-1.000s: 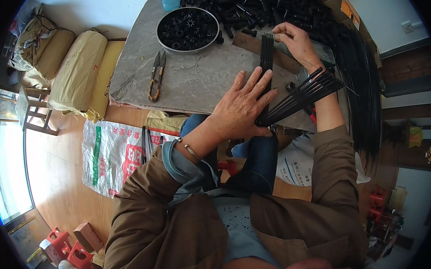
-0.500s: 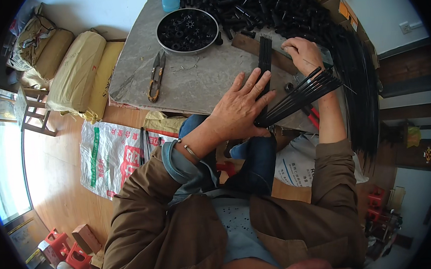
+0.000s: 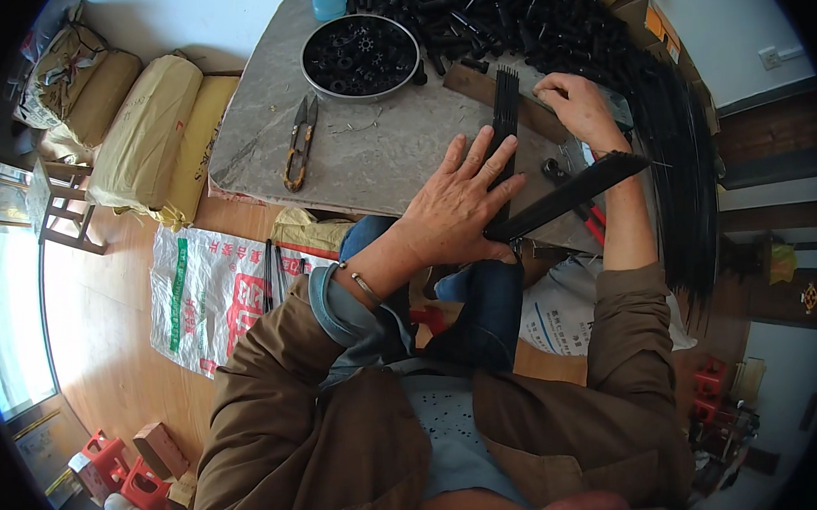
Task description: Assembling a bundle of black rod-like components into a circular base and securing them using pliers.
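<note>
My left hand (image 3: 461, 200) lies with fingers spread over a bundle of thin black rods (image 3: 506, 109), its thumb stretched toward the table's near edge. From under this hand a second row of black rods (image 3: 568, 194) slants up to the right, packed together into a narrow band that crosses over my right forearm. Beyond that band is my right hand (image 3: 582, 109), its fingers curled and pressed together; whatever they may hold is too small to make out. Red-handled pliers (image 3: 595, 223) lie partly beneath the slanting rods.
A metal bowl (image 3: 361, 94) of small black toothed rings stands on the grey table (image 3: 253, 152), beside snips (image 3: 297, 150). Black tubular parts (image 3: 506, 15) are heaped at the back. Long black rods (image 3: 685, 191) hang over the right edge. A brownish bar (image 3: 468, 83) lies behind the bundle.
The slanting rods, fanned apart earlier, have closed into one narrow band. Both hands stay in nearly the same place; the view has shifted slightly.
</note>
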The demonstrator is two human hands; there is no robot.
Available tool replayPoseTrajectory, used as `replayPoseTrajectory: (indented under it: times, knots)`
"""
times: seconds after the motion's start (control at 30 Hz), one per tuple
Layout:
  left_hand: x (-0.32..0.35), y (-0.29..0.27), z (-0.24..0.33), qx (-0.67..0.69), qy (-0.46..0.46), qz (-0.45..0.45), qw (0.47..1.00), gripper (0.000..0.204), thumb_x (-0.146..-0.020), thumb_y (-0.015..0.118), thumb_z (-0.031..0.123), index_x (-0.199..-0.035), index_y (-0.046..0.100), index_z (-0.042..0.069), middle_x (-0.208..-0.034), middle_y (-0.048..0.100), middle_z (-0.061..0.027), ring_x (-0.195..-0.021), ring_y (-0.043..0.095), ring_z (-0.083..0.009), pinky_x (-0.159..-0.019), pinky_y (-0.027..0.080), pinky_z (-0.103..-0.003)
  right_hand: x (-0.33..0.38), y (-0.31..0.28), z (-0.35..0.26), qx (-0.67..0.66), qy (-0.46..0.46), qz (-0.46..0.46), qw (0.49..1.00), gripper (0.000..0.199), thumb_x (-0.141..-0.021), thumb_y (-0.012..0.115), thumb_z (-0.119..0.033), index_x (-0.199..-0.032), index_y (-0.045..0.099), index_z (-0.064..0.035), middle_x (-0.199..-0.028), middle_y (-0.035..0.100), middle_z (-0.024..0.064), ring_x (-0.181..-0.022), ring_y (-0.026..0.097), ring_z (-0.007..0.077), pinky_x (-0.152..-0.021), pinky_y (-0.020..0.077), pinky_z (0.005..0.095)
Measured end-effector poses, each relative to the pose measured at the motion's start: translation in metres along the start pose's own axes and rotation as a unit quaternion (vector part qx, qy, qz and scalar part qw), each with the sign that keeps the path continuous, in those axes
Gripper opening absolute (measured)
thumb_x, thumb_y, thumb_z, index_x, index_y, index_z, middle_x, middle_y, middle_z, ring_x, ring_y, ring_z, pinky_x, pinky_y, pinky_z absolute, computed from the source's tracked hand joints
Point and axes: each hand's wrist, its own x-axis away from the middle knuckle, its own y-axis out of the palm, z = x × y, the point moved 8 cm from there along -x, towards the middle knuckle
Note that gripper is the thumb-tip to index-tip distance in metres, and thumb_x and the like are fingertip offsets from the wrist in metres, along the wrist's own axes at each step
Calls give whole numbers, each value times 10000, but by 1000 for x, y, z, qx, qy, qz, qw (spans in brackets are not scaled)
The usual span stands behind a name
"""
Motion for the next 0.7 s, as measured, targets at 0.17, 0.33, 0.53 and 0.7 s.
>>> replayPoseTrajectory:
  times: [0.17, 0.33, 0.53, 0.7]
  knots:
    - [-1, 2, 0, 11, -1, 0, 1000, 900, -602, 775, 547, -1327, 487, 99, -1509, 223, -195, -1405, 162, -417, -1128, 174, -540, -3, -6, -2, 12, -25, 56, 998, 184, -850, 583, -127, -960, 671, -8, -938, 674, 117, -879, 641, 238, -795, 483, 312]
    - [-1, 2, -1, 10, -4, 0, 1000, 902, -594, 779, 543, -1324, 491, 97, -1511, 220, -196, -1408, 158, -413, -1132, 165, -536, -2, -4, -6, 19, -42, 57, 997, 184, -860, 577, -131, -968, 670, -14, -963, 670, 107, -891, 638, 241, -804, 481, 313]
    - [-1, 3, -1, 9, -4, -1, 1000, 902, -589, 780, 545, -1318, 497, 96, -1507, 227, -202, -1413, 161, -391, -1134, 162, -529, -2, 0, -9, 21, -50, 50, 997, 185, -868, 571, -129, -979, 667, -15, -973, 667, 109, -899, 636, 243, -812, 480, 313]
    - [-1, 2, -1, 10, -6, 2, 1000, 896, -589, 780, 545, -1311, 504, 93, -1507, 229, -200, -1413, 168, -384, -1136, 160, -526, -5, -1, -8, 23, -50, 56, 997, 187, -870, 572, -131, -981, 667, -14, -975, 666, 111, -904, 636, 245, -817, 481, 313]
